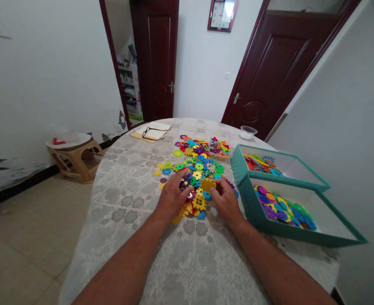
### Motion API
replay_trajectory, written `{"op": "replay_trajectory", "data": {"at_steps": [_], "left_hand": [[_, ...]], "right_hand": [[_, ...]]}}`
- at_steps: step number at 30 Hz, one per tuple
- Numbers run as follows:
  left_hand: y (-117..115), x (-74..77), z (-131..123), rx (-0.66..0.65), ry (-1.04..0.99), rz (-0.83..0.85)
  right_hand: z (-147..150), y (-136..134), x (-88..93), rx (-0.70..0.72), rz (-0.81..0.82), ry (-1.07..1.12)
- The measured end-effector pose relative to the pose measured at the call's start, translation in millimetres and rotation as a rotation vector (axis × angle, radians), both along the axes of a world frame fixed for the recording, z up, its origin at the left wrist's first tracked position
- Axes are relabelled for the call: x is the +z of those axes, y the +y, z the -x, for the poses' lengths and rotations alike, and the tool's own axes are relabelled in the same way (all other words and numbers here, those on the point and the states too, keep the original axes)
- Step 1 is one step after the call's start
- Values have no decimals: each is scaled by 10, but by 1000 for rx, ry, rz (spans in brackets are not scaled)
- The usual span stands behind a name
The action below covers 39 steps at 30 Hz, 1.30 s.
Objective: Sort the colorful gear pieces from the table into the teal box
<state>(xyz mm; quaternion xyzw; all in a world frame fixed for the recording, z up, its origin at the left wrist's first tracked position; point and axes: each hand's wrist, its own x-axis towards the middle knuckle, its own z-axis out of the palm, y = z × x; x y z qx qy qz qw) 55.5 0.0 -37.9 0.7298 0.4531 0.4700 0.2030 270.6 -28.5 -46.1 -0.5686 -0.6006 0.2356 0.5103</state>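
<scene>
A heap of colourful plastic gear pieces (pixel 198 166) lies in the middle of the table. My right hand (pixel 225 199) pinches a yellow gear piece (pixel 207 184) between thumb and fingers, just above the heap's near right side. At the left side of the heap is my left hand (pixel 175 192), its thumb and fingers apart over the pieces. Between the hands, nearer to me, a yellow square piece with a window pattern (pixel 199 202) rests on other yellow pieces. Some pieces under the left fingers are hidden.
On the right stand two teal boxes, one holding round gear pieces (pixel 280 207), the other long strips (pixel 263 164). Behind the heap is a clear tray of small parts (pixel 219 147). Glasses (pixel 152 132) lie on a notebook; a clear bowl (pixel 248 131) sits far right.
</scene>
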Motion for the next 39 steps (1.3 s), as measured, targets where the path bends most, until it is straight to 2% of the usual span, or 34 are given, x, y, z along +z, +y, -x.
{"op": "replay_trajectory", "data": {"at_steps": [6,11,15,19,23,26,28,32,34,36,37,39], "left_hand": [[-43,3,-9,-92,11,-53],[-77,48,-16,-122,47,-63],[-54,48,-4,-61,70,-95],[25,-6,30,22,91,-122],[74,-16,51,41,82,-58],[56,31,47,42,34,12],[25,80,42,36,-8,69],[-32,190,43,19,-99,178],[-45,229,49,7,-142,227],[-46,245,54,-6,-198,290],[-42,244,56,-14,-235,325],[-30,227,55,-40,-319,394]], "right_hand": [[39,-45,4,135,43,271],[131,-59,54,142,76,307],[216,-72,82,206,88,336],[261,-122,116,256,65,254],[223,-221,336,252,19,38],[62,-282,635,173,-28,-111],[-148,-273,844,63,-69,-223],[-758,-67,1140,-306,-287,-509],[-1039,72,1203,-465,-360,-610],[-1196,169,1216,-562,-408,-654],[-1207,193,1207,-572,-423,-660],[-1083,189,1154,-495,-421,-639]]}}
